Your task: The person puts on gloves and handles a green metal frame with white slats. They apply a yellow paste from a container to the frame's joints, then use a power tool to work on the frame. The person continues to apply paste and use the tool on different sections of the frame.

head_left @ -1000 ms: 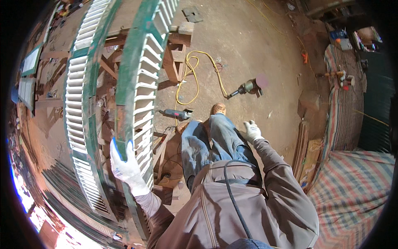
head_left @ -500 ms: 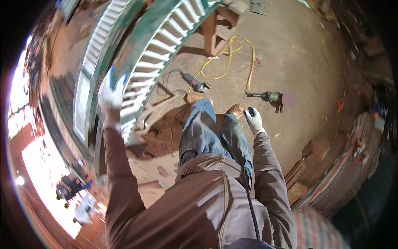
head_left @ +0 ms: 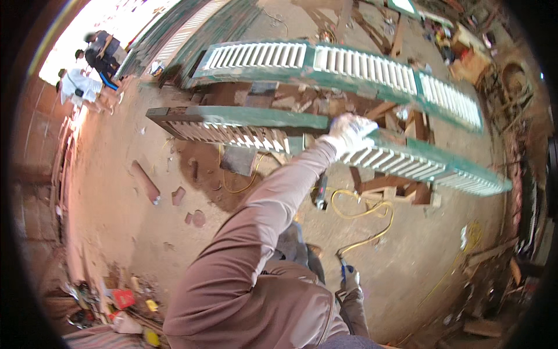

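My left hand (head_left: pixel 350 132), in a pale glove, is closed over the upper rail of a green louvered shutter (head_left: pixel 226 116) with white slats. The shutter stands on its long edge across the view. Low on the right hangs my right hand (head_left: pixel 351 279), in a white glove with blue fingertips. It overlaps the dark end of a yellow cord (head_left: pixel 372 237); whether it grips anything is hidden. A dark power tool (head_left: pixel 321 193) lies on the floor below the shutter.
Another green shutter (head_left: pixel 360 68) with white slats lies beyond the first. Wooden supports (head_left: pixel 395 189) stand beneath. People (head_left: pixel 104 55) are by the bright opening at upper left. Wood scraps (head_left: pixel 145 181) lie on the floor; clutter including a red item (head_left: pixel 123 298) lies lower left.
My view has swung left, so the shutters now run across it. My left hand, earlier raised with fingers spread near a shutter, is now closed on the near rail.
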### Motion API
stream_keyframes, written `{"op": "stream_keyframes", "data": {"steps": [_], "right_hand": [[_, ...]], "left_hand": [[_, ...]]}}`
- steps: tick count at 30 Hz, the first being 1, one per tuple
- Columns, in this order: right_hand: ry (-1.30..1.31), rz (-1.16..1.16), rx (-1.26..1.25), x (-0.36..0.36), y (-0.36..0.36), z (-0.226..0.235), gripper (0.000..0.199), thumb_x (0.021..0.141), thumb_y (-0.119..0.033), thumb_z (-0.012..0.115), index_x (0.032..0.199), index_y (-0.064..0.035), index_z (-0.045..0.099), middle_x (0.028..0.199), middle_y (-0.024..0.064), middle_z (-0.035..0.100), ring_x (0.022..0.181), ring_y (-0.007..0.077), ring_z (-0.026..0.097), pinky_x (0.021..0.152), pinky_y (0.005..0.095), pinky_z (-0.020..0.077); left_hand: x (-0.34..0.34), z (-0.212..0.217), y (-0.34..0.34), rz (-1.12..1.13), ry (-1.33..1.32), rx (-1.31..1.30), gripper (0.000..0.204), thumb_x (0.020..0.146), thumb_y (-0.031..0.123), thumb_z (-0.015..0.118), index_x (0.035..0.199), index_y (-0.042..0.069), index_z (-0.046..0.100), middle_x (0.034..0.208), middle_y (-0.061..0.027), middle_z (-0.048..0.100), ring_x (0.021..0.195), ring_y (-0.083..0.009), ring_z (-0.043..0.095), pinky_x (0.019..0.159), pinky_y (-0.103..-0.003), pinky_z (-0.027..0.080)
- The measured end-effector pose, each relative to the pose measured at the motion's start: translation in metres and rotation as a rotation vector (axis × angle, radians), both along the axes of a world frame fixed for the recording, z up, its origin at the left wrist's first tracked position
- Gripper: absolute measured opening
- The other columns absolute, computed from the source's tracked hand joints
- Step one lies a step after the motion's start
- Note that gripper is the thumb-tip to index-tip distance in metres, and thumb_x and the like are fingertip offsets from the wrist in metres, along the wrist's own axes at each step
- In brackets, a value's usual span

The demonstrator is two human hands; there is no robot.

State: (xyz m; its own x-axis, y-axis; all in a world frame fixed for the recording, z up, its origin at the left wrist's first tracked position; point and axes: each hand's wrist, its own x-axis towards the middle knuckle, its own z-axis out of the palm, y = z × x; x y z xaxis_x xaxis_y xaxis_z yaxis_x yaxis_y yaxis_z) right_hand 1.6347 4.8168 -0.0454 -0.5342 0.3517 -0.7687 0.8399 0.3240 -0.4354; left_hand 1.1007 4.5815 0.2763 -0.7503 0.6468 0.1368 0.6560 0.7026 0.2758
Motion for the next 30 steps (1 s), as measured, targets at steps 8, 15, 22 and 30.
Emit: {"op": "stream_keyframes", "data": {"steps": [8, 15, 22, 30], "right_hand": [[0.382, 0.320, 0.166, -0.184, -0.032, 0.116, 0.043, 0.097, -0.031, 0.081, 0.125, -0.0001, 0.072, 0.106, 0.0176, 0.078, 0.097, 0.0302, 0.074, 0.087, 0.0437, 0.0592], [1.067, 0.776, 0.714, -0.316, -0.089, 0.249, 0.078, 0.092, -0.026, 0.082, 0.158, -0.0041, 0.047, 0.155, 0.0268, 0.050, 0.141, 0.0453, 0.051, 0.116, 0.0564, 0.0423], [1.326, 0.958, 0.811, -0.437, -0.144, 0.345, 0.082, 0.092, -0.039, 0.082, 0.158, -0.0038, 0.048, 0.154, 0.0254, 0.052, 0.141, 0.0456, 0.049, 0.118, 0.0590, 0.0396], [1.396, 1.284, 0.656, -0.503, -0.262, 0.361, 0.093, 0.088, -0.060, 0.079, 0.159, -0.0077, 0.049, 0.151, 0.0252, 0.054, 0.138, 0.0451, 0.052, 0.116, 0.0577, 0.0404]], "left_hand": [[0.004, -0.026, -0.007, 0.192, 0.198, -0.115, 0.044, 0.093, 0.055, 0.066, 0.117, 0.019, 0.070, 0.088, -0.0033, 0.072, 0.083, -0.0255, 0.073, 0.069, -0.045, 0.051], [0.012, -0.003, -0.032, 0.164, -0.075, -0.259, 0.069, 0.104, 0.032, 0.055, 0.169, 0.016, 0.037, 0.123, -0.0081, 0.068, 0.117, -0.0309, 0.064, 0.108, -0.062, 0.041], [0.095, 0.024, -0.131, 0.430, 0.139, -0.057, 0.092, 0.091, 0.054, 0.073, 0.168, 0.018, 0.038, 0.167, -0.0162, 0.044, 0.155, -0.0432, 0.037, 0.124, -0.072, 0.021], [0.358, -0.051, -0.301, 0.928, -0.021, 0.208, 0.087, 0.083, 0.052, 0.084, 0.155, 0.012, 0.054, 0.151, -0.0198, 0.057, 0.148, -0.0470, 0.044, 0.122, -0.057, 0.035]]}}
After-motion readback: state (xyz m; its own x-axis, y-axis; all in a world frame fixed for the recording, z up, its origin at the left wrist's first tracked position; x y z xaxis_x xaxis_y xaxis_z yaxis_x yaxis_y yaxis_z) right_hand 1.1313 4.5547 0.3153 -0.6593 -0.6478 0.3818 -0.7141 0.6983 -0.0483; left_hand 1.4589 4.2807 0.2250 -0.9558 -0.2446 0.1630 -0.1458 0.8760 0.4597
